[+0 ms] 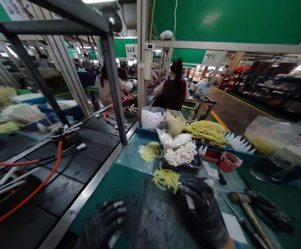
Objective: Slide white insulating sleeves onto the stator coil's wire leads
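Observation:
My left hand, in a dark glove with pale patches, is over the near edge of the green work surface. Its fingers are loosely bent and apart, with nothing seen in them. My right hand, also gloved, is above the dark mat, fingers curled down and together. A pale piece shows beneath them; whether it is held or belongs to the glove is unclear. Just left of these fingertips lies a loose pile of yellow flat rings or strips. More yellow pieces rest farther back on a clear sheet.
A dark tray of small white parts stands behind the pile. Bins hold yellow strips and white cones. A red cup and a hammer lie right. Leftward runs a conveyor with orange cables.

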### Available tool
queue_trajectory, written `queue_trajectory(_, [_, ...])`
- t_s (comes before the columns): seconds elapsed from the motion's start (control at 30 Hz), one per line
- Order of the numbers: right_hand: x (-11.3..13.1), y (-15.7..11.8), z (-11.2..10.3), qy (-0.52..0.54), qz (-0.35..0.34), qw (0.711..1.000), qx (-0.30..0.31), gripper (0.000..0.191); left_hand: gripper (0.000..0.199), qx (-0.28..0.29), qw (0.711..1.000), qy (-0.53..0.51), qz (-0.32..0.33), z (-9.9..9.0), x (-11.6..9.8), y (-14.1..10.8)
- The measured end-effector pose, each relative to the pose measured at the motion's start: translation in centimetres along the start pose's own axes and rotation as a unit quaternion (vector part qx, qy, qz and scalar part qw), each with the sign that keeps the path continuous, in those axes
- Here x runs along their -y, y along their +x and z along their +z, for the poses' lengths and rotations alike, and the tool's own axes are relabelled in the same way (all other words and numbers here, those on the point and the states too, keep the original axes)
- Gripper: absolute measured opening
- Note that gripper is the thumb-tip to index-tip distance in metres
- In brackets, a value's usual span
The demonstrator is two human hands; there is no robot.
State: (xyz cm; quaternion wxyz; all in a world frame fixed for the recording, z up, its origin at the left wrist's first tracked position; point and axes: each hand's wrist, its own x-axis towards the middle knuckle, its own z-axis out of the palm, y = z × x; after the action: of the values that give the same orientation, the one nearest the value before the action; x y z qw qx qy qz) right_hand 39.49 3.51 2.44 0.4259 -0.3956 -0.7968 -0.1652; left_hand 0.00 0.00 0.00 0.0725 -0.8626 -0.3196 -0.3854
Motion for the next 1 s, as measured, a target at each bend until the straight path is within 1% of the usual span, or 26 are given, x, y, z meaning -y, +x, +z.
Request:
queue_trajectory(0.23, [0.0, 0.2, -0.3, -0.008, 0.003, 1.000, 0.006, 0.046, 0.038, 0.016, 0.999, 0.020, 0.024, 0.0, 0.5, -0.4])
queue_trajectory(0.3, [-0.1, 0.1, -0.3, -0.013, 0.000, 1.000, 0.013, 0.045, 0.037, 0.021, 0.999, 0.022, 0.020, -0.1, 0.4, -0.2])
queue_trajectory(0.5, [-0.2, 0.0, -0.5, -0.009, 0.003, 1.000, 0.022, 0.044, 0.035, 0.012, 1.000, 0.015, 0.016, -0.3, -0.1, 0.5])
queue_trajectory(0.7, [-0.5, 0.1, -0.7, -0.026, -0.016, 0.999, 0.033, 0.042, 0.027, 0.010, 1.000, -0.004, 0.007, -0.2, -0.3, 0.9])
queue_trajectory(0.8, [-0.5, 0.2, -1.0, -0.030, -0.014, 0.999, 0.037, 0.046, 0.023, 0.002, 1.000, -0.014, 0.004, 0.1, -0.2, 0.6])
queue_trajectory(0.87, [-0.4, 0.2, -1.2, -0.034, -0.007, 0.998, 0.047, 0.050, 0.022, 0.006, 1.000, -0.022, 0.000, 0.4, 0.0, 0.2])
queue_trajectory(1.0, [-0.6, 0.1, -1.3, -0.027, -0.018, 0.999, 0.042, 0.046, 0.020, 0.003, 1.000, -0.027, 0.002, 0.9, 0.4, -0.7])
